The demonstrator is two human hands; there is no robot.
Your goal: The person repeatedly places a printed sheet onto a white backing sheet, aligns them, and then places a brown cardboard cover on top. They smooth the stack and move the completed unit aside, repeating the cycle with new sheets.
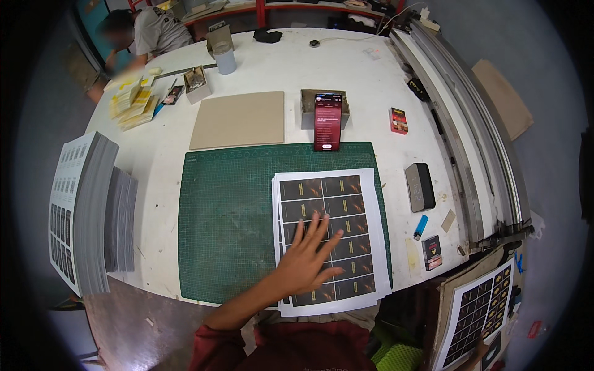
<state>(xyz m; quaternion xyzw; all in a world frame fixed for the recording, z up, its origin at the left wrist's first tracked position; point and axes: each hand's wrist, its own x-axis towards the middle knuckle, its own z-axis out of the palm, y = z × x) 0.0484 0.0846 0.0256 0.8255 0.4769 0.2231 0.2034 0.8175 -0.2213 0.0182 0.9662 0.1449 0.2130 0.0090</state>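
My left hand (307, 256) lies palm down, fingers spread, on a stack of printed sheets (382, 266). These white sheets carry rows of dark rectangular card prints and rest on the right half of a green cutting mat (226, 229). At the lower right edge, part of my right hand (477, 357) shows at the lower border of another printed sheet (458, 321), which has dark and yellow prints. Its fingers are mostly hidden, so its grip is unclear. A phone (328, 123) with a red screen leans against a small box (307, 108) beyond the mat.
Tall paper stacks (93, 216) stand at the left. A beige board (238, 120) lies behind the mat. A dark case (420, 187), blue lighter (421, 227) and small packs (432, 252) sit right, near a long metal rail (461, 130). Another person (159, 32) leans at the far left.
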